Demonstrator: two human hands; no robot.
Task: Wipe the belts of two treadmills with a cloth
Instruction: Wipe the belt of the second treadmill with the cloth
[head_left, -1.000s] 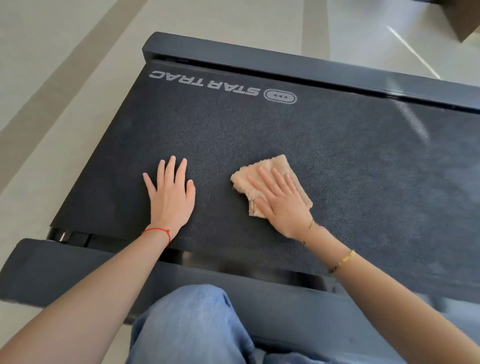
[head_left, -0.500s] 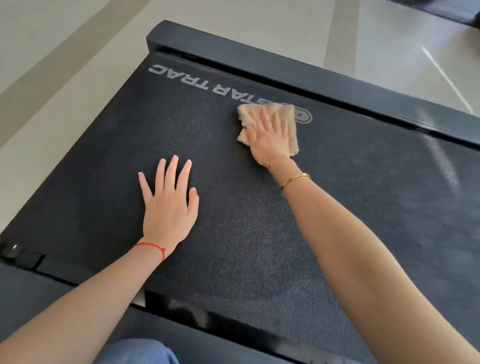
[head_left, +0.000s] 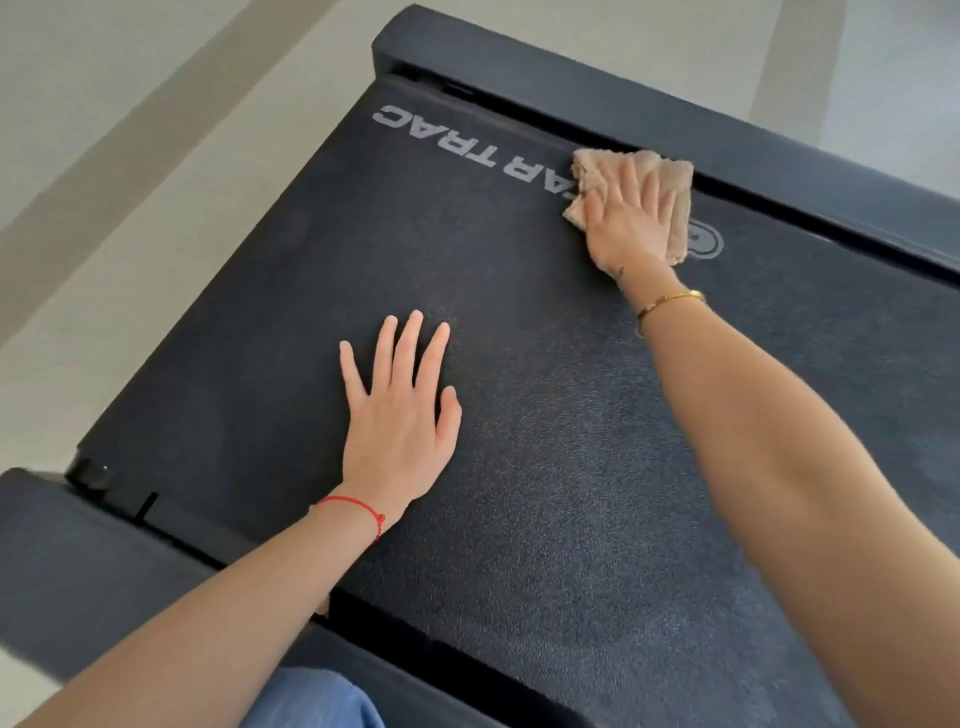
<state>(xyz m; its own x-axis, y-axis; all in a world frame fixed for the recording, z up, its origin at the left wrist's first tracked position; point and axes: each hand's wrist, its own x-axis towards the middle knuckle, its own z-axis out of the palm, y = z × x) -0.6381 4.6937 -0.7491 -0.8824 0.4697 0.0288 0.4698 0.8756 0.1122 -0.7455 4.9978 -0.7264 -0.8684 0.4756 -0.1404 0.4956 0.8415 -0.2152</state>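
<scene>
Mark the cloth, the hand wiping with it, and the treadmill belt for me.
cloth (head_left: 678, 179): head view, bare far right corner.
right hand (head_left: 631, 223): head view, back of the hand, pressed flat on the cloth.
treadmill belt (head_left: 545, 467): head view, bare textured middle.

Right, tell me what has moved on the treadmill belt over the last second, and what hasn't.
The right hand slid the tan cloth away from the person, from mid-belt to the far side rail, now covering part of the logo. Nothing was grasped or released. The left hand stayed flat on the treadmill belt, fingers spread.
</scene>
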